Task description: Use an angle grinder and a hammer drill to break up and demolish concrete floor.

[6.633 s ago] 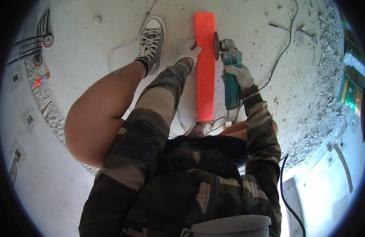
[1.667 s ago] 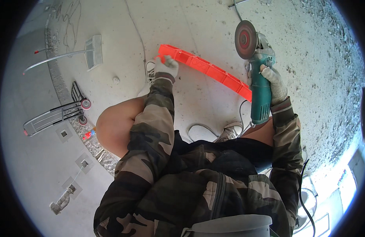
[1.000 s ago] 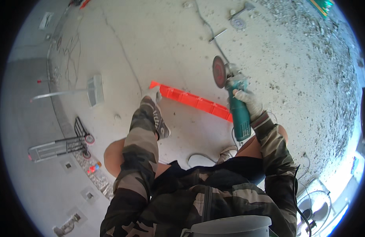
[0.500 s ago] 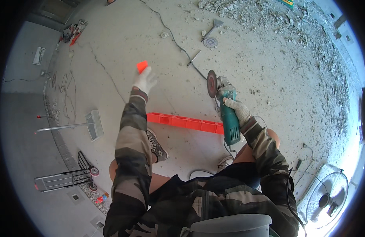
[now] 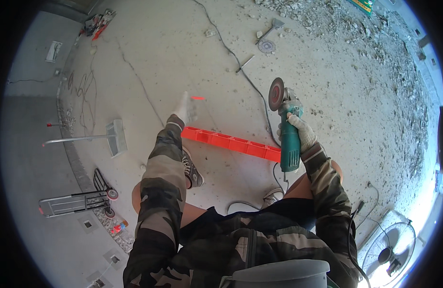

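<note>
My right hand (image 5: 304,133), in a knitted white glove, grips a green angle grinder (image 5: 290,144) by its body. The grinder's round disc (image 5: 276,94) points away from me. My left hand (image 5: 184,109), also gloved, is out ahead over the floor and blurred; its fingers look stretched out. Just right of its fingertips is a small flat orange-red piece (image 5: 198,98), seen nearly edge-on and apart from the hand. Below, a long red ribbed plastic channel (image 5: 231,143) lies crosswise in front of my shoes, its right end near the grinder.
A dark cord (image 5: 231,52) runs across the floor. Farther off lie a loose disc (image 5: 266,46), a scraper-like tool (image 5: 273,29) and rubble (image 5: 365,53). At left are a long-handled dustpan (image 5: 117,138) and a folded hand cart (image 5: 77,201); at lower right, a fan (image 5: 389,249).
My left hand has drawn back toward me and slightly right. The orange-red piece, earlier at its fingertips, now appears separate, to its right. The grinder stays in my right hand.
</note>
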`<state>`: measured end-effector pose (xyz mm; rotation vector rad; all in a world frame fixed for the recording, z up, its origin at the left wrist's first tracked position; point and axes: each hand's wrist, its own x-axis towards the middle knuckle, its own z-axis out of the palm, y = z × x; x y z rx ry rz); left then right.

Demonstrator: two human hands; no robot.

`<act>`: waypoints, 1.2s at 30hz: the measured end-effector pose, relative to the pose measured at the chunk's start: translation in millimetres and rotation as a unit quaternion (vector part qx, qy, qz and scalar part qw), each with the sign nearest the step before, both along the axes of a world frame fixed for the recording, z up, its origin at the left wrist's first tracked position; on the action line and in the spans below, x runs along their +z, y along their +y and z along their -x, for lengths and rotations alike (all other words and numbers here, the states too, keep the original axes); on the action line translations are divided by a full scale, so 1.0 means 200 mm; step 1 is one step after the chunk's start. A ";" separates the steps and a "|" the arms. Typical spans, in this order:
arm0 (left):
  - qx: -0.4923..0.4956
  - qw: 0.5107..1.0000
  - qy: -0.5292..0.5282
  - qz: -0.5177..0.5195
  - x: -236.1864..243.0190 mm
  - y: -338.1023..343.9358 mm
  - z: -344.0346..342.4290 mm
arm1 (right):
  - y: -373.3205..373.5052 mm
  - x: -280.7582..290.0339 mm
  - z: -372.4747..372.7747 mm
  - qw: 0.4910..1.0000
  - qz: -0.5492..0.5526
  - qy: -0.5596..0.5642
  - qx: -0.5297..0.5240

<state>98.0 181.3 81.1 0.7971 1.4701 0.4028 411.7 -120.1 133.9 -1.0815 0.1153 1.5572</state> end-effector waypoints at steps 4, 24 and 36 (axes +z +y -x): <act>0.083 0.982 -0.068 -0.153 0.01 0.03 0.08 | 0.03 0.00 0.02 1.000 0.000 -0.003 0.002; -0.766 0.575 0.232 -0.172 -0.22 -0.49 0.24 | 0.02 -0.01 -0.11 0.996 -0.044 0.014 -0.083; -0.618 0.645 0.381 -0.236 0.79 0.00 0.24 | -0.07 0.08 -0.35 0.922 -0.274 0.097 -0.257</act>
